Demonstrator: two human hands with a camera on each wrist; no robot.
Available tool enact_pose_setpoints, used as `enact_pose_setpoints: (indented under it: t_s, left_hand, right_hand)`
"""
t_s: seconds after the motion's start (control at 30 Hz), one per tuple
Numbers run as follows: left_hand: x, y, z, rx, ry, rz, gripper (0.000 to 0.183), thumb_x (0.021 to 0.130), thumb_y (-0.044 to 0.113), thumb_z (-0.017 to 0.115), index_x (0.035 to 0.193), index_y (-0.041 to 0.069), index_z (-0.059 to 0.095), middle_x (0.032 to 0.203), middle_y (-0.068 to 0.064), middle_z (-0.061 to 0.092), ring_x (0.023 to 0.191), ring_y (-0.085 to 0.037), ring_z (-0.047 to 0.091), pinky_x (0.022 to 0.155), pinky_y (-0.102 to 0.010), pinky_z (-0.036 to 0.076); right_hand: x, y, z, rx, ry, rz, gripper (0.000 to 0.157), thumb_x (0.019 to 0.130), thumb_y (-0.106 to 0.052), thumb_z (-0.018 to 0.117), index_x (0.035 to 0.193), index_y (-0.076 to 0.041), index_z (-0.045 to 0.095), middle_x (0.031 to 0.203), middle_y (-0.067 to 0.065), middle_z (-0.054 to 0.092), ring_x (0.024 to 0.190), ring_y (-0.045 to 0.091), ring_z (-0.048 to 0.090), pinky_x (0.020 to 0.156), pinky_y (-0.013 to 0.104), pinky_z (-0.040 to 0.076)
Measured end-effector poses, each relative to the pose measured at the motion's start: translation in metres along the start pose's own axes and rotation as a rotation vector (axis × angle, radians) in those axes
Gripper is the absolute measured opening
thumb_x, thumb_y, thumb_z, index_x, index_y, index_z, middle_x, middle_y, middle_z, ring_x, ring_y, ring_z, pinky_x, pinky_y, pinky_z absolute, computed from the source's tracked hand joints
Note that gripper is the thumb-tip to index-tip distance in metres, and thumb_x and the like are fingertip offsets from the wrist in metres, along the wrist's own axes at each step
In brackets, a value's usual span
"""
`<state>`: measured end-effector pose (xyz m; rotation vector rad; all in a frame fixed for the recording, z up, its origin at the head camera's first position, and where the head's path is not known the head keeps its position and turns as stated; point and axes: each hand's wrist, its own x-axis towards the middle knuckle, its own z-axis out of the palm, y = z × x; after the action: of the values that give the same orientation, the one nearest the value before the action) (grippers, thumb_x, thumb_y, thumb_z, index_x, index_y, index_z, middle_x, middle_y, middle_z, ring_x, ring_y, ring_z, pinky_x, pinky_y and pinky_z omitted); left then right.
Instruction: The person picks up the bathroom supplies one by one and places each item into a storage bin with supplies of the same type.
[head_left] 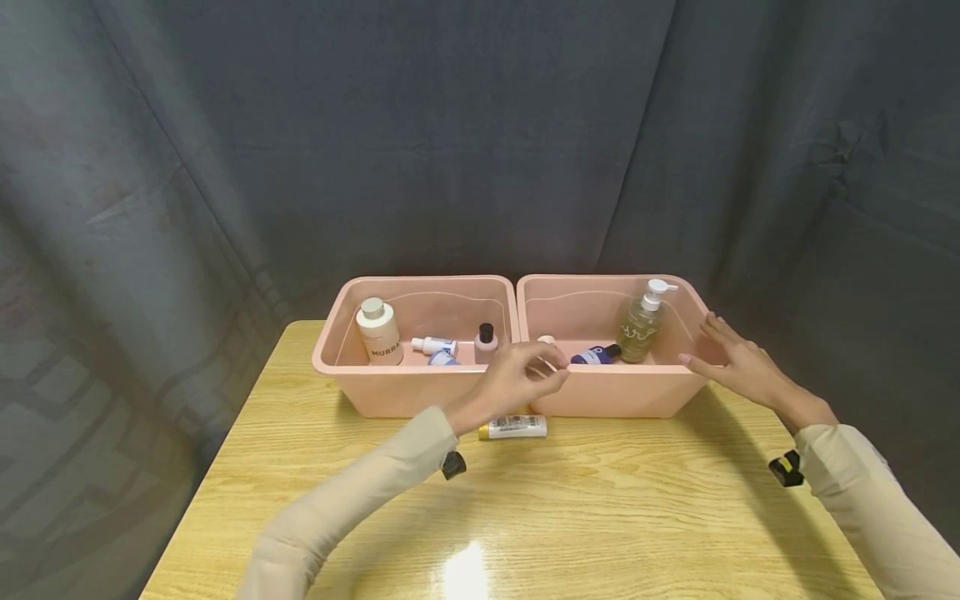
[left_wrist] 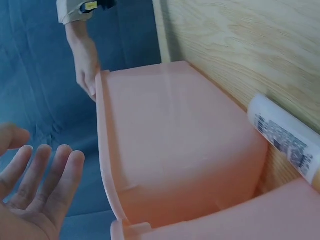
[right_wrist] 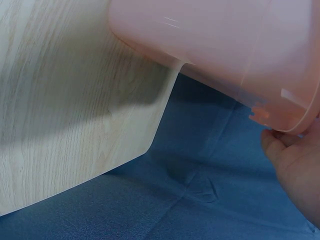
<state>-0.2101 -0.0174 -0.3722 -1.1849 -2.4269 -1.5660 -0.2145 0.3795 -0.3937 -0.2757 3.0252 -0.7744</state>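
My left hand [head_left: 510,379] hovers at the front rim where two pink bins meet, its thumb and fingers apart with nothing between them in the left wrist view. My right hand [head_left: 752,372] rests at the front right corner of the right pink bin [head_left: 615,392], thumb and fingers spread across the rim. Inside that bin stand a pump bottle [head_left: 639,330] and, lying down, a dark blue bottle [head_left: 595,356]. A white-capped item [head_left: 547,340] there is mostly hidden behind my left hand.
The left pink bin [head_left: 405,392] holds a white bottle [head_left: 380,333], a small white tube [head_left: 435,345], a blue-and-white item [head_left: 443,358] and a black-capped bottle [head_left: 486,343]. A white bottle with a yellow cap [head_left: 516,427] lies in front on the wooden table [head_left: 600,500]. Dark curtains [head_left: 450,150] hang behind.
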Motion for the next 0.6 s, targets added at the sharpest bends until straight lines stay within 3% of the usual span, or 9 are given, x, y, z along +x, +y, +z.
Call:
enact_pose_setpoints:
  t_s: [0.07,0.13,0.4,0.6]
  left_hand:
    - [-0.003,-0.002,0.000,0.000,-0.002,0.035,0.013,0.092,0.009,0.070,0.102,0.001,0.071,0.100,-0.005,0.071,0.085,-0.008,0.069,0.101,-0.034,0.047]
    - [-0.006,-0.005,0.000,0.006,-0.007,0.071,0.010,0.092,0.007,0.070,0.100,0.000,0.070,0.099,-0.007,0.070,0.084,-0.011,0.069,0.076,-0.025,0.057]
    - [-0.016,-0.014,-0.004,0.128,-0.023,0.138,0.010,0.093,0.009,0.070,0.100,0.003,0.071,0.098,-0.006,0.071,0.079,-0.006,0.067,0.073,-0.016,0.054]
    - [-0.023,-0.021,-0.006,0.223,-0.039,0.168,0.011,0.092,0.010,0.070,0.101,0.004,0.073,0.095,-0.004,0.072,0.077,-0.013,0.067,0.072,-0.026,0.057]
  right_hand:
    - [0.000,0.000,0.000,0.002,-0.001,-0.002,0.089,0.096,-0.049,0.058,0.156,0.002,0.017,0.163,0.021,-0.003,0.140,0.059,0.009,0.102,0.079,0.005]
    - [0.000,0.000,0.000,0.002,-0.003,-0.002,0.089,0.096,-0.049,0.058,0.156,0.002,0.017,0.163,0.020,-0.003,0.140,0.059,0.009,0.102,0.079,0.004]
    - [0.000,0.001,0.000,0.001,0.008,-0.013,0.088,0.096,-0.048,0.059,0.155,0.002,0.019,0.163,0.021,-0.001,0.140,0.059,0.009,0.102,0.079,0.004]
    - [0.001,0.001,0.000,-0.001,0.007,-0.009,0.088,0.096,-0.048,0.059,0.156,0.002,0.018,0.163,0.020,-0.002,0.139,0.060,0.010,0.102,0.079,0.004]
